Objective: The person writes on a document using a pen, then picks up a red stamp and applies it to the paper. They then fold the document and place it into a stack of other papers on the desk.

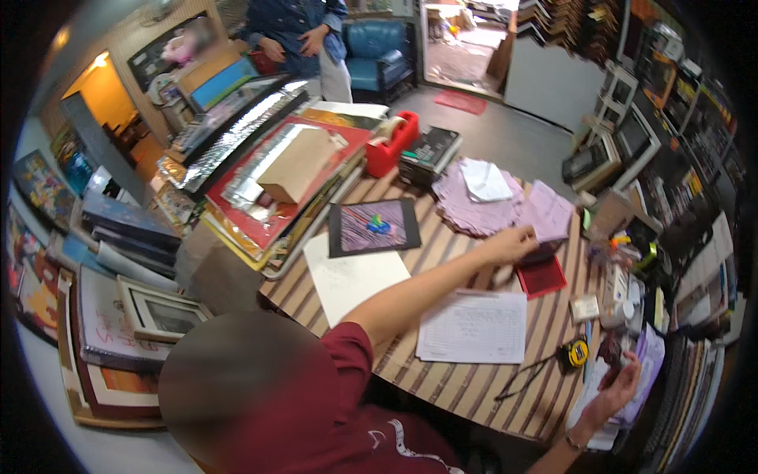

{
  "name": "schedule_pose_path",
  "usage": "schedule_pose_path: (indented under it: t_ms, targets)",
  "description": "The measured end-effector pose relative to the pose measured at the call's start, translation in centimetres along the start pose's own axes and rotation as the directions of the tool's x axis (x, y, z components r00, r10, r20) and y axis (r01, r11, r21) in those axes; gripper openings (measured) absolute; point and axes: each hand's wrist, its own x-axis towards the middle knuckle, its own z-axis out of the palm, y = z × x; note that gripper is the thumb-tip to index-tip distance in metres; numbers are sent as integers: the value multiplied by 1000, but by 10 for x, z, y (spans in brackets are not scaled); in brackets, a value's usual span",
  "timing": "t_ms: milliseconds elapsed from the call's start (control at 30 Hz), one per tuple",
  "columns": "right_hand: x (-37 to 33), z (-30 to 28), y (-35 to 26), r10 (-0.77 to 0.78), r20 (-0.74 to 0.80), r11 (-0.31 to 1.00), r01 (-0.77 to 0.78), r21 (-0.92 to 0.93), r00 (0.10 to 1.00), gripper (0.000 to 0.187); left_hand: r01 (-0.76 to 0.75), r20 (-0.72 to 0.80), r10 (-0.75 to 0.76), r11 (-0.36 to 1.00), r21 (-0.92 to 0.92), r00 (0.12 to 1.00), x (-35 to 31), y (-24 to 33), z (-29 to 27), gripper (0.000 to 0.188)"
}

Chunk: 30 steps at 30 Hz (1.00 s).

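Note:
My left hand (512,246) reaches across the table. Its fingers are pinched together at the raised dark lid (547,251) of a red ink pad (543,276); motion blur softens the contact. Right behind it are pale purple papers (546,207). At the lower right, my right hand (616,391) is turned partly up with fingers apart. It is beside a dark reddish-brown object (609,350) and a purple packet (649,365); I see no firm grip on either. A printed form (472,328) lies below my left forearm, and a blank white sheet (351,276) lies left of it.
A yellow tape measure (574,355) with a black strap lies near the front edge. Farther back are a dark-bordered picture (374,227), a red tape dispenser (392,144) and a black box (430,156). Stacked frames (268,205) crowd the left. Another person (304,39) stands beyond.

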Motion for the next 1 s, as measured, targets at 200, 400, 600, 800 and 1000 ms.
schedule_pose_path:
  t_ms: [200,400,600,800,1000]
  targets:
    - [-8,23,4,510,110,637,-460,619,853,26,-61,-363,89,994,87,928,-1,-10,0,19]
    - [-25,26,-11,467,389,427,-587,688,794,40,-80,-180,165,912,402,970,-26,58,5,26]
    - [-79,42,-14,383,639,127,-723,679,667,46,-285,209,357,907,-311,910,-151,159,34,69]
    - [-131,47,-17,303,787,-97,-804,586,537,42,-128,41,188,799,-587,981,-198,149,67,42]
    - [-152,41,-5,211,829,-166,-817,553,518,41,-230,43,288,837,-497,957,-209,145,60,40]
